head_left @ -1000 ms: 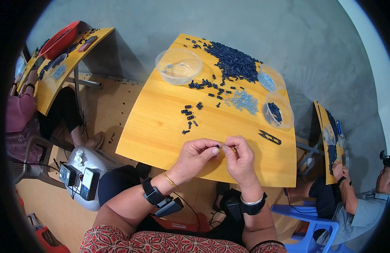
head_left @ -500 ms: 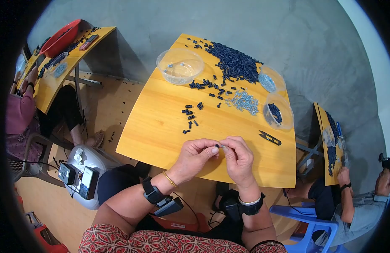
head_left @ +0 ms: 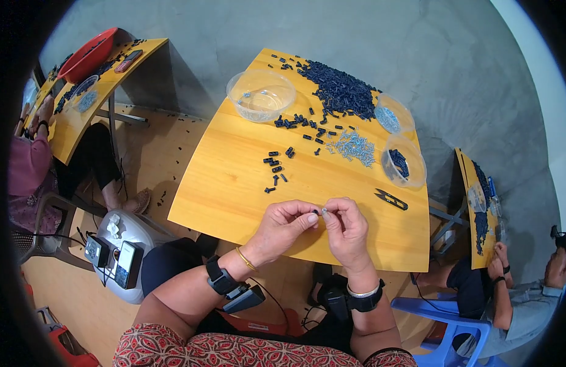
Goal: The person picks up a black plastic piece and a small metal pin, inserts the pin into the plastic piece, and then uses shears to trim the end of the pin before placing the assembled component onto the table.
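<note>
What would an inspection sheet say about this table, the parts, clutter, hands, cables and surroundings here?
Surface: yellow table, strewn with small pieces.
Job's things: heap of dark pieces, pile of silvery pieces, three clear tubs.
Clutter: black snips at the table's right; dark bits on the floor.
Hands: left hand pinches a dark piece, right hand a silvery piece.
Cables: black cables at far left and between the forearms.
Surroundings: seated people on both sides, blue stool, grey wall.

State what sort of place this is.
Probably a small hand-assembly workshop: a heap of small dark parts and a pile of silvery pieces lie on the table, and a person on the left and another on the right sit at similar tables bearing dark pieces.
</note>
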Available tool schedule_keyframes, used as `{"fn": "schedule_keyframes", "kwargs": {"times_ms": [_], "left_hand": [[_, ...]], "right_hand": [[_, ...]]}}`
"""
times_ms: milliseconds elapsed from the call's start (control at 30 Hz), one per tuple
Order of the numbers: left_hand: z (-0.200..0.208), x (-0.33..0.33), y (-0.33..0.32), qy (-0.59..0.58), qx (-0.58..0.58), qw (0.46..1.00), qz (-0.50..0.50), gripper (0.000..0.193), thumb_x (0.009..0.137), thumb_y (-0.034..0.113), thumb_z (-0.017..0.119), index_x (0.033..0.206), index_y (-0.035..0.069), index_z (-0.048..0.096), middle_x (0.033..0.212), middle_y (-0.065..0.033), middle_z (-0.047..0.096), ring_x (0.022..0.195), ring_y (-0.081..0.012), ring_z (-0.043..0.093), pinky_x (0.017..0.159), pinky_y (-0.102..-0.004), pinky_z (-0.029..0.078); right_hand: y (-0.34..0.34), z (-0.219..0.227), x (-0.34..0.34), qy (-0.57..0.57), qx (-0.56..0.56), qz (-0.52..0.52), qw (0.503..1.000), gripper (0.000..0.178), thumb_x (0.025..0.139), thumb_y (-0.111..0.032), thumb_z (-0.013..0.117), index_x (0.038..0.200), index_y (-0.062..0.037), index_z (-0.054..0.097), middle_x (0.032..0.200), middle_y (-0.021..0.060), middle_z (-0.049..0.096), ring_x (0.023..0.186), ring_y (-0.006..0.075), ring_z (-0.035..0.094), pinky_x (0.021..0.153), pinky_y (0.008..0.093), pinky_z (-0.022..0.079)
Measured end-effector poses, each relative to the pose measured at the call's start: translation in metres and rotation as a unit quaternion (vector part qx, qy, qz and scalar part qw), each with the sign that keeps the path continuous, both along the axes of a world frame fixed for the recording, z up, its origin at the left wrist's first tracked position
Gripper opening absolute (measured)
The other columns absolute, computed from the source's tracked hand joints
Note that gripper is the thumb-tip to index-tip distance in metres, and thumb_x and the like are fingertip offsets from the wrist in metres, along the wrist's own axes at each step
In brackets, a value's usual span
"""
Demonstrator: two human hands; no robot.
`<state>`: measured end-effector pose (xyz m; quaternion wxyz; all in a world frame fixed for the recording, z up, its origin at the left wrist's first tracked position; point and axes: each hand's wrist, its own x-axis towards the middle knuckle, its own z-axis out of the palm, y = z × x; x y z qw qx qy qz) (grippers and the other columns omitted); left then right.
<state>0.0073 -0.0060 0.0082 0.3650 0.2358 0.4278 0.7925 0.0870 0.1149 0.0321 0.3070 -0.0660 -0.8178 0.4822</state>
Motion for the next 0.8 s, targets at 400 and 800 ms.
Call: {"fn": "schedule_keyframes", "kwargs": {"times_ms": [400,800], "left_hand": [[0.003,-0.001,-0.002,-0.004,-0.009,1.0,-0.005,0.013,0.084,0.008,0.056,0.091,-0.001,0.06,0.078,-0.003,0.061,0.072,-0.0077,0.055,0.068,-0.0208,0.046],[-0.001,-0.001,0.0,-0.013,-0.014,1.0,0.025,0.012,0.084,0.009,0.055,0.09,-0.001,0.058,0.08,-0.0046,0.061,0.071,-0.0079,0.056,0.065,-0.0208,0.047]], "right_hand": [[-0.004,0.015,-0.001,0.033,0.175,0.009,0.984,0.011,0.076,0.002,0.056,0.085,-0.0019,0.053,0.078,0.0124,0.053,0.069,0.0282,0.055,0.06,0.0321,0.045],[-0.01,0.019,0.0,0.023,0.165,0.018,0.986,0.016,0.075,0.004,0.054,0.09,-0.0014,0.055,0.082,0.0129,0.052,0.073,0.0272,0.054,0.063,0.0307,0.045]]}}
